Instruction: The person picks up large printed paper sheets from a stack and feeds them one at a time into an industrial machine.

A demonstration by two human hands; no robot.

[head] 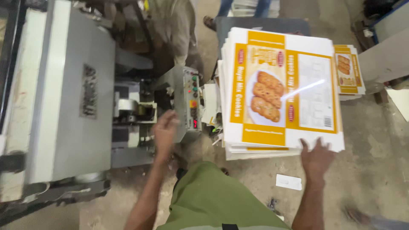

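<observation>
the right hand [316, 157] is laid flat, fingers spread, on the near edge of the big stack of printed sheets [283, 87]. the left hand [164, 132] is held open beside the control box [190, 102]. bare floor [375, 170] is seen to the right.

Both arms reach forward, well apart. The left hand [165, 130] is raised with fingers loosely curled and blurred. The right hand [316, 156] lies palm down, fingers spread flat.
</observation>
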